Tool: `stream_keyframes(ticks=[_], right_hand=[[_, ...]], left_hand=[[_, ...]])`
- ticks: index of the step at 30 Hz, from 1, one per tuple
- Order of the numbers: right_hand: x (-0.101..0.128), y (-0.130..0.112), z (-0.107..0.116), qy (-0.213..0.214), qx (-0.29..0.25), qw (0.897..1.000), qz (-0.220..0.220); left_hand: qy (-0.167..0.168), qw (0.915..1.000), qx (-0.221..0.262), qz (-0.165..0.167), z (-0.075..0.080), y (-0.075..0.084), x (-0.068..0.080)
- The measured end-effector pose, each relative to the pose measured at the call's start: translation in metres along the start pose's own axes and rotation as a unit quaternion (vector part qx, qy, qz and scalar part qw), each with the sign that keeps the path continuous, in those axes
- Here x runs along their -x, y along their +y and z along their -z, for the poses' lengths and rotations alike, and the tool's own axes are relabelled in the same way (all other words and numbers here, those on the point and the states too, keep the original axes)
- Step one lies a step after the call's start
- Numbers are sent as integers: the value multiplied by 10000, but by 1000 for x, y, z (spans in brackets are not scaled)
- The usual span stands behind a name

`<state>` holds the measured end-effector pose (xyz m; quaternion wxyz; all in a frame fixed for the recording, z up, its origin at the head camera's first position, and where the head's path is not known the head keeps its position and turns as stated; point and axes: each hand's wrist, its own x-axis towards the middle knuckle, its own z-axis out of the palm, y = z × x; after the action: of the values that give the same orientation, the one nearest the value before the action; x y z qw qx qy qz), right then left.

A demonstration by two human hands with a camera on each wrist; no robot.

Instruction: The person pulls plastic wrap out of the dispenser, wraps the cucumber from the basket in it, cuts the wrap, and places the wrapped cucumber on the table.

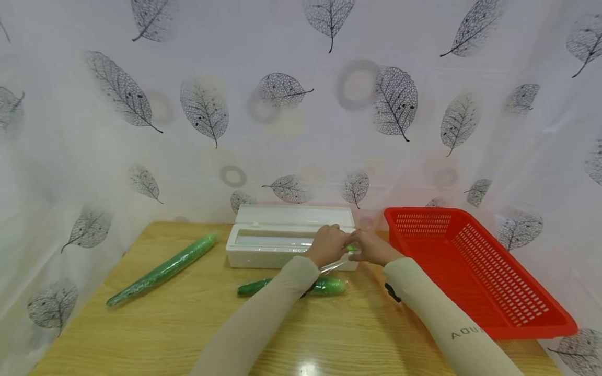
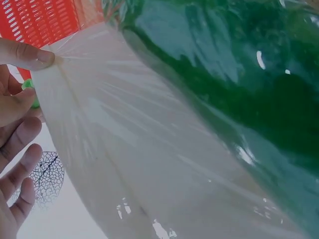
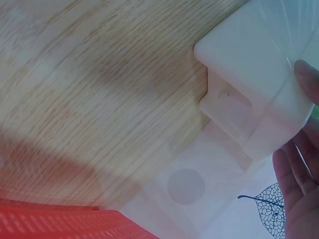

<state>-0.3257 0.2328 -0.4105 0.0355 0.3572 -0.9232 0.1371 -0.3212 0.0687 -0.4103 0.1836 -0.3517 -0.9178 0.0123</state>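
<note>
A white cling film box (image 1: 263, 258) stands lid up at the back of the table. Film (image 2: 114, 124) stretches from it to a green cucumber (image 1: 329, 286) lying in front. Both hands meet at the box's right end. My left hand (image 1: 326, 244) bends over the front edge beside a small green slider (image 1: 351, 248); its exact hold is hidden. The right hand (image 1: 373, 246) pinches round the slider with thumb and forefinger. In the right wrist view, its thumb (image 3: 308, 79) lies at the film's edge, other fingers (image 3: 294, 169) behind the corner.
A long film-wrapped cucumber (image 1: 162, 271) lies slantwise at the left of the wooden table (image 1: 188, 334). A red plastic basket (image 1: 531, 332) stands at the right, close to the right forearm. Behind hangs a white leaf-print curtain (image 1: 291, 146).
</note>
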Motion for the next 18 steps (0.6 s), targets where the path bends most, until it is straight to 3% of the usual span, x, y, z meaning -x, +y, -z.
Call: stream_keyframes(ticks=[6, 13, 18], right_hand=[[1, 0, 0, 42, 158, 9998, -73], [4, -2, 2, 93, 336, 9991, -226], [2, -4, -1, 45, 234, 9994, -268]], left_hand=[[-87, 9999, 52, -64, 1, -12, 6], [65, 9996, 279, -80, 0, -39, 28], [14, 9998, 201, -16, 4, -45, 39]])
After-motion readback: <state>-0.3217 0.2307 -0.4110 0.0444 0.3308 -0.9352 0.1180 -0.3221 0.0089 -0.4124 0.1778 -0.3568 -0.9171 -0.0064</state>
